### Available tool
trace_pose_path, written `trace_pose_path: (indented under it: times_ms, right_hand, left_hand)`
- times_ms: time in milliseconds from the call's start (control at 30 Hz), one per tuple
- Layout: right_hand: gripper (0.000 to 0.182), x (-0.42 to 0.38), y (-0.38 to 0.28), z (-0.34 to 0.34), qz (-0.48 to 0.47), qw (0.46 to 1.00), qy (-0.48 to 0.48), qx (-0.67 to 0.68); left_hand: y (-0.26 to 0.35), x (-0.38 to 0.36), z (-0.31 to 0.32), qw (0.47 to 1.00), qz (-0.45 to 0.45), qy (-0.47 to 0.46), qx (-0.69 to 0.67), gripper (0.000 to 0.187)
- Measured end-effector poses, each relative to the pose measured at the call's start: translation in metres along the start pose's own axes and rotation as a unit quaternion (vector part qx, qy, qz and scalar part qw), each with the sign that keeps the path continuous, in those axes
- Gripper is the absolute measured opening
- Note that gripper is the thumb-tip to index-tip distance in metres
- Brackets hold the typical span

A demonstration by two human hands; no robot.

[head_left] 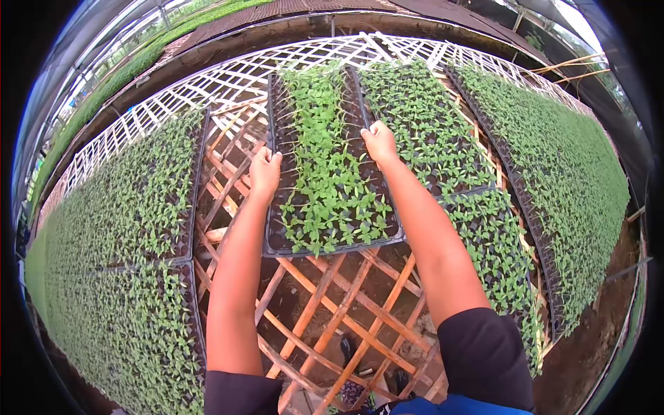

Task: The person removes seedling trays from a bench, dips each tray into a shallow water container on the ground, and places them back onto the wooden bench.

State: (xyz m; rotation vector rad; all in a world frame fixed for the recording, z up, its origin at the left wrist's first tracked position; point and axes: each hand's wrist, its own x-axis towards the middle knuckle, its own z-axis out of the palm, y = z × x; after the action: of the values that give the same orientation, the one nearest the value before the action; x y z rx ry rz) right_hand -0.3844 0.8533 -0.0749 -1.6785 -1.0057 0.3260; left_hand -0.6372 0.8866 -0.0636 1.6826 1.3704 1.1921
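A black seedling tray [277, 232] lies lengthwise in front of me, its green seedlings [325, 166] crowded along the middle with dark soil cells along both long sides. My left hand [265, 171] is closed on the tray's left edge, fingers curled and thumb on top. On the opposite edge, about level with it, my right hand [379, 142] is closed in the same way. The fingers' undersides are hidden. Beneath the tray's near end runs a wooden lattice [332, 297].
More seedling trays stand at the left [138, 228], and others close by at the right [429, 131]. Farther right is another long row of seedlings [553, 166]. White lattice [228, 72] shows at the far side, and brown ground lies under the slats.
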Motion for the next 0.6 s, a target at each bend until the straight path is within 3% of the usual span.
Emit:
trace_pose_path:
  times_ms: [200, 400, 500, 600]
  right_hand:
    - [0.027, 0.049, 0.036, 0.034, 0.016, 1.000, 0.002, 0.026]
    - [0.023, 0.075, 0.069, 0.030, 0.054, 0.995, -0.034, 0.074]
    - [0.023, 0.085, 0.094, 0.023, 0.059, 0.991, -0.030, 0.113]
    - [0.020, 0.094, 0.103, 0.016, 0.081, 0.995, -0.045, 0.024]
  left_hand:
    - [-0.022, 0.051, 0.025, 0.999, 0.018, 0.014, 0.038, 0.026]
    - [-0.048, 0.071, 0.055, 0.998, -0.008, -0.026, -0.052, 0.025]
    - [-0.059, 0.064, 0.065, 0.986, -0.093, -0.046, -0.133, 0.024]
    - [-0.076, 0.065, 0.066, 0.951, -0.188, -0.085, -0.228, 0.018]
